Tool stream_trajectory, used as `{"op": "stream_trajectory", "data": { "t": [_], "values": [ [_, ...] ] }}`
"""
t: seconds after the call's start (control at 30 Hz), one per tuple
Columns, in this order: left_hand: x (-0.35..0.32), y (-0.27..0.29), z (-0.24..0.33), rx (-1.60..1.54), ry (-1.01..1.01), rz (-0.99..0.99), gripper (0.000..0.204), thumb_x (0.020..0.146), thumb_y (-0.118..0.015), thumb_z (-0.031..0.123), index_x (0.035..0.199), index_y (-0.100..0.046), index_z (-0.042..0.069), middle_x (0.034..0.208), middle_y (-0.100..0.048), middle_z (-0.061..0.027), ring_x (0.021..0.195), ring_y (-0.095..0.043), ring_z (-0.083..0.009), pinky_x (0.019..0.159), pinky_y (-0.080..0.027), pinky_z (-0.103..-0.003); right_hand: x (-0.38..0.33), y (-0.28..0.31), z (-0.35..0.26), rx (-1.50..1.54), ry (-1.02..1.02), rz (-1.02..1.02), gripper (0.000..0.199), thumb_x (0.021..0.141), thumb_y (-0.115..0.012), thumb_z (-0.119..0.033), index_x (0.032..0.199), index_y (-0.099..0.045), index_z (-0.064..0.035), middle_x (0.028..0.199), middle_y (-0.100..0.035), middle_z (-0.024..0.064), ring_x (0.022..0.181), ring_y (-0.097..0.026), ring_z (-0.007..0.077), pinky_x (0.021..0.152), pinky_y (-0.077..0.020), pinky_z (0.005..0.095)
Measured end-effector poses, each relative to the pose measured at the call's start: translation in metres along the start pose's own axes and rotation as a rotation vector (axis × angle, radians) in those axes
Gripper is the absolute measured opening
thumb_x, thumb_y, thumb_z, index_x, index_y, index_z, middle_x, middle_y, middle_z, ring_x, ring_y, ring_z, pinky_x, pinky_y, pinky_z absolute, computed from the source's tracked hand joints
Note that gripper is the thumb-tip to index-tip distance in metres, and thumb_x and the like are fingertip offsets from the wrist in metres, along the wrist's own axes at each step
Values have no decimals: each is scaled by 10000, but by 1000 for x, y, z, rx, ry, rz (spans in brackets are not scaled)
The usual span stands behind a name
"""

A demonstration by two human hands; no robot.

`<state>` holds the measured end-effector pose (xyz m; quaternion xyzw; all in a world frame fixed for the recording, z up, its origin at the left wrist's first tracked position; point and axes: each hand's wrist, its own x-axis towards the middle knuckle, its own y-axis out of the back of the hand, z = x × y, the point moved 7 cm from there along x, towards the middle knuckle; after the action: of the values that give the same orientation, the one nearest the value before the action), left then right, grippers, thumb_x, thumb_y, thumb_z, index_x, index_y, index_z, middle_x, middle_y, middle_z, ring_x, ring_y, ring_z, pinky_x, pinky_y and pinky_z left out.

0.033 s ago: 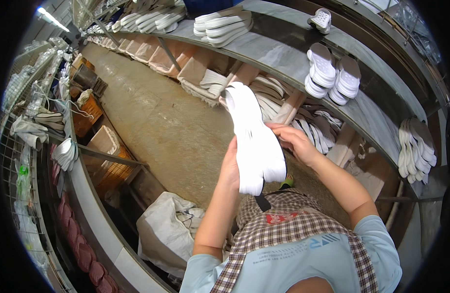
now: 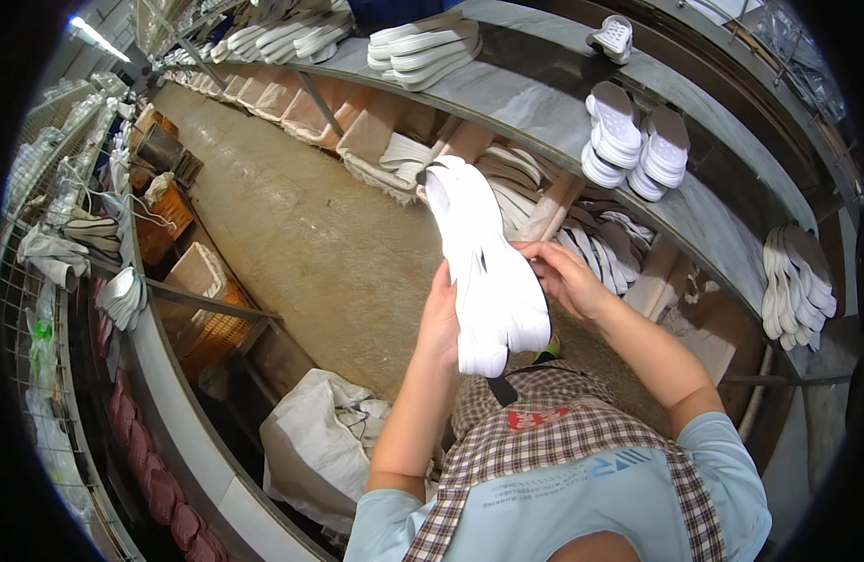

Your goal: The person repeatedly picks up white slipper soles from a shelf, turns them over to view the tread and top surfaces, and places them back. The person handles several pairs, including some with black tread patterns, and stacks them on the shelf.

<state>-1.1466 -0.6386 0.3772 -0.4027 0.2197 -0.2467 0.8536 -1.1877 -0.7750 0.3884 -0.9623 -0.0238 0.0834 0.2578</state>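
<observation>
Head view, looking down. Stack of white soles (image 2: 488,272) held upright at chest height, above the concrete floor (image 2: 329,244). Left hand (image 2: 439,318) closed around the stack's lower left edge, fingers hidden behind it. Right hand (image 2: 561,276) on the stack's right side at mid-height, fingers curled against the edges of the soles. Plaid apron (image 2: 553,431) over a light blue shirt at lower centre. Grey shelf (image 2: 544,112) curving along the upper right, carrying more white soles in piles (image 2: 422,47), two stacks of perforated soles (image 2: 638,140) and a fanned bundle (image 2: 797,281) at far right. Compartments below the shelf filled with flat soles. White sack (image 2: 319,440) on the floor, lower left. Wire rack (image 2: 38,281) along the left edge.
</observation>
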Motion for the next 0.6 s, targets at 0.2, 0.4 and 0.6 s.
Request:
{"op": "stream_trajectory", "data": {
  "t": [0.2, 0.4, 0.6],
  "values": [
    [-1, 39, -4, 28, -73, 254, 438, 952, -494, 241, 1312, -387, 17, 1148, -550, -172, 999, -595, -252, 782, -537, -350, -10, -18, 8, -48, -16, 130, 514, 859, -547, -339, 1229, -416, -7, 1147, -546, 160, 1027, -575, 232, 886, -473, 326],
    [-26, -9, 21, -955, 144, -394, 655, 899, -446, 444, 1408, -316, 55, 808, -371, -33, 776, -408, -161, 669, -415, -319, -18, -27, -11, 739, 24, 93, 678, 867, -378, -519, 1364, -396, -58, 1245, -536, 224, 1013, -594, 412, 723, -501, 644],
    [-25, -13, 24, -1036, 100, -423, 673, 894, -472, 429, 1418, -296, 45, 839, -383, -34, 794, -440, -157, 675, -436, -305, -20, -24, -2, 725, 5, 110, 660, 883, -387, -514, 1356, -405, -53, 1216, -562, 206, 964, -624, 395, 719, -531, 589]
  ]
}}
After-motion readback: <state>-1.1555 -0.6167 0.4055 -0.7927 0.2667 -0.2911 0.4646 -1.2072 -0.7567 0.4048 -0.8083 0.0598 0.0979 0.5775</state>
